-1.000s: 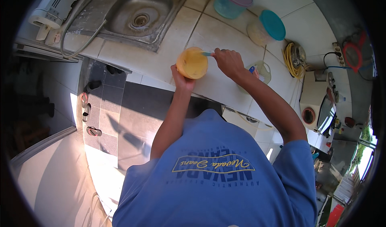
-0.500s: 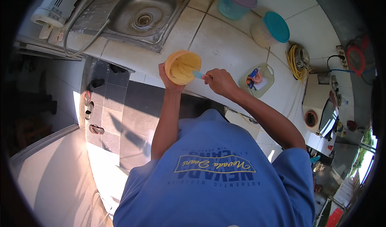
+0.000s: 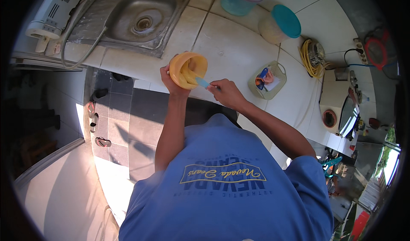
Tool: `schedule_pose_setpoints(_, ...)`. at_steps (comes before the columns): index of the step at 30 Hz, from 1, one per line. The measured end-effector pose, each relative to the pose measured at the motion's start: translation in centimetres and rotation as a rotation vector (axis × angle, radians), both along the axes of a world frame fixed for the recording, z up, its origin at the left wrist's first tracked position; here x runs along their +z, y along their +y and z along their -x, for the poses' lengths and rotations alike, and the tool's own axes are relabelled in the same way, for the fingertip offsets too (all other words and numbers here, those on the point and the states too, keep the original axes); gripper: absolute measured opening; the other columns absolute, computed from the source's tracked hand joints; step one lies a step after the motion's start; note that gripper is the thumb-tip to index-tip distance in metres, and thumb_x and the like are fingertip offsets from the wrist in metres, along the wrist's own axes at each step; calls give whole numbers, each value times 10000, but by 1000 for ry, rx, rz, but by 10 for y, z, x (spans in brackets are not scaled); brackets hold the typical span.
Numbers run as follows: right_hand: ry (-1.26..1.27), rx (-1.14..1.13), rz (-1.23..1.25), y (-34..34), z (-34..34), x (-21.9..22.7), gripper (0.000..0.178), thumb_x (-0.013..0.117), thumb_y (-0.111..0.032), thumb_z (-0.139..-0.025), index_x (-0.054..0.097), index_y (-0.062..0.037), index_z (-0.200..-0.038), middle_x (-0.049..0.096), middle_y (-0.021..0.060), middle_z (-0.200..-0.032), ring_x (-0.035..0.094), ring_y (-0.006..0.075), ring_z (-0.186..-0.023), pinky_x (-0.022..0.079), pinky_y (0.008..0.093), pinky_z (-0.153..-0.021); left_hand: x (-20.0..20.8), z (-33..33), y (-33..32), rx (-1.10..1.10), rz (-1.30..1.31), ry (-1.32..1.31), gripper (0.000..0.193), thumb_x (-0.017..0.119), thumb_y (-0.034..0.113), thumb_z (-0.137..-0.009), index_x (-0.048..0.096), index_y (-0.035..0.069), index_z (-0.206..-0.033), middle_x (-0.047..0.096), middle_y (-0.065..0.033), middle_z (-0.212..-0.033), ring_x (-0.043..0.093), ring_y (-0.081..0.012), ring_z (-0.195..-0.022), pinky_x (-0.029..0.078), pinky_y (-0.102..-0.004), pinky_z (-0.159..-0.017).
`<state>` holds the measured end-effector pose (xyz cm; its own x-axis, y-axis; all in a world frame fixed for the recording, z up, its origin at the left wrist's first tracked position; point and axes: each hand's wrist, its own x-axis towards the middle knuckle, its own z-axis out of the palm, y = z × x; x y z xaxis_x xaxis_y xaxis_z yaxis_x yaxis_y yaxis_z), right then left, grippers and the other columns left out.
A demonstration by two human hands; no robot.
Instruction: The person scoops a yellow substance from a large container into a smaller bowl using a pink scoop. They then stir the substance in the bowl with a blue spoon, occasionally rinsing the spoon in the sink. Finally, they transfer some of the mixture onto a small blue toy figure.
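The person's left hand (image 3: 174, 86) grips an orange bowl (image 3: 175, 69) from its left and near side, holding it over the near edge of the pale tiled worktop (image 3: 232, 48); whether the bowl touches the tiles cannot be told. The bowl tilts, its mouth turned toward the right, and a thick yellow mixture (image 3: 186, 76) lies inside. The right hand (image 3: 226, 93) is closed around the handle of a light blue spatula (image 3: 202, 82), whose far end reaches over the near right side of the rim into the mixture. To the right of this hand, a pale green basket (image 3: 273, 93) stands on the worktop with blue, orange and white things in it, too small to make out. Farther back are a teal tub with a purple lid (image 3: 240, 2), a clear tub with a teal lid (image 3: 285, 22) and, to their right, a yellow coil (image 3: 306, 60). A metal sink (image 3: 124, 25) lies far left.
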<state>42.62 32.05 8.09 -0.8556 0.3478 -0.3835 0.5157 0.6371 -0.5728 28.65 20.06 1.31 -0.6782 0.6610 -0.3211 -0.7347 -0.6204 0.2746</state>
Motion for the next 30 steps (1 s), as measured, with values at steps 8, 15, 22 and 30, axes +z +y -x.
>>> schedule_pose_setpoints(8,293,24,-423,-16,5,44,262,594,-90,-891,681,-87,-1138,610,92,-738,643,260,-646,510,384,-580,-28,-1,-12,-93,59,89,531,294,364,-964,528,16,-1289,598,-143,-1233,594,-281,-1130,505,-440,-968)
schedule_pose_setpoints(15,375,570,-561,16,0,79,260,604,-52,-816,698,-75,-1058,623,139,-883,669,298,-709,535,389,-614,4,-7,-15,-397,142,76,543,271,443,-1037,442,66,-1388,524,-128,-1358,530,-258,-1245,476,-443,-1018)
schedule_pose_setpoints(22,-37,509,-556,62,23,104,267,584,-95,-870,716,-77,-1101,641,150,-741,666,304,-699,516,431,-609,25,-6,-20,-628,281,418,621,291,541,-1021,416,65,-1400,520,-119,-1352,537,-240,-1245,481,-414,-1020)
schedule_pose_setpoints(30,-144,-234,513,19,-31,61,236,527,-84,-869,705,-9,-1005,669,173,-711,662,359,-709,507,448,-640,13,-26,6,-259,300,624,651,268,554,-1019,412,52,-1408,507,-115,-1375,492,-219,-1276,432,-412,-1051)
